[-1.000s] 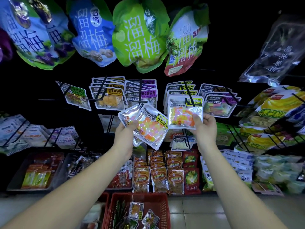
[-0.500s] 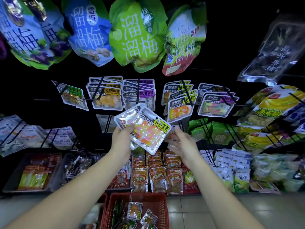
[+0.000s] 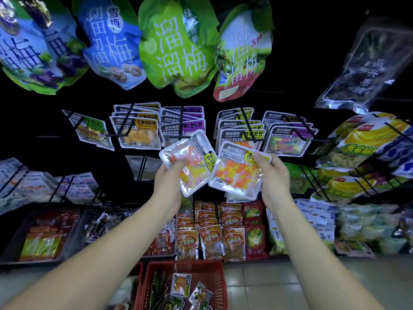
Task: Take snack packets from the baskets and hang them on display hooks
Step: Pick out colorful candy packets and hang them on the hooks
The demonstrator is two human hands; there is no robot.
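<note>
My right hand (image 3: pixel 273 175) now pinches a jelly-bean packet (image 3: pixel 237 175) taken from my left hand (image 3: pixel 169 177), which grips the remaining packet (image 3: pixel 192 162); the matching hook (image 3: pixel 246 123) is next.

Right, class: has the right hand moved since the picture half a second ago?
Yes. The right hand has gone up and to the right, toward the hook it was below, and it now grips a packet.
</note>
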